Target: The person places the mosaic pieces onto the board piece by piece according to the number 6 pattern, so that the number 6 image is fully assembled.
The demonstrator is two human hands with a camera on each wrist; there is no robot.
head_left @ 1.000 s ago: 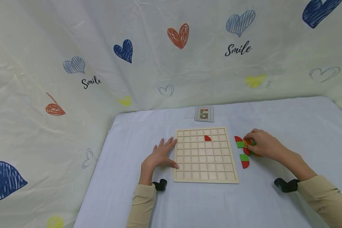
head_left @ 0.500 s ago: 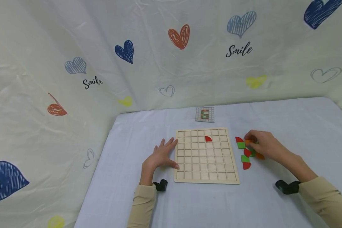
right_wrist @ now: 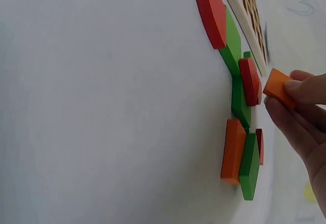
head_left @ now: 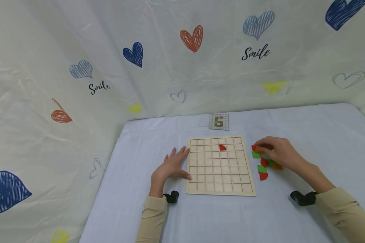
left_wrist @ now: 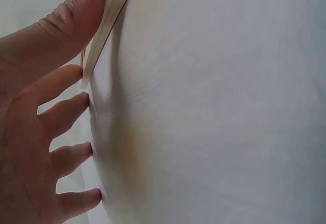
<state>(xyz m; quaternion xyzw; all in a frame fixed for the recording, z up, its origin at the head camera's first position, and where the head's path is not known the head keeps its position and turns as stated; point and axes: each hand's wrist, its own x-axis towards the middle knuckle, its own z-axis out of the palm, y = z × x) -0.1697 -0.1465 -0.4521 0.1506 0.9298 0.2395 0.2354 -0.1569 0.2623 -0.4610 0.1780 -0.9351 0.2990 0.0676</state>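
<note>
My left hand (head_left: 169, 166) lies with spread fingers along the left edge of the wooden grid board (head_left: 220, 193); its thumb rests on the rim. A red quarter-circle tile (head_left: 222, 147) sits in one cell of the board's upper part. Right of the board, my right hand (head_left: 278, 150) pinches an orange tile (right_wrist: 278, 87) between thumb and fingers, above the other tiles. Below it lie red quarter-circles (head_left: 263, 176), green squares (head_left: 262, 168) and another orange tile (right_wrist: 234, 150), in a loose cluster on the cloth.
A small printed card (head_left: 219, 122) with a gridded coloured pattern lies behind the board. White cloth (head_left: 225, 219) covers the table, and a curtain with printed hearts (head_left: 191, 38) hangs behind it. Black wrist cameras (head_left: 303, 198) sit at both cuffs.
My right hand has picked the orange tile from the cluster and moved it slightly left, toward the board. The left hand stays at the board's edge.
</note>
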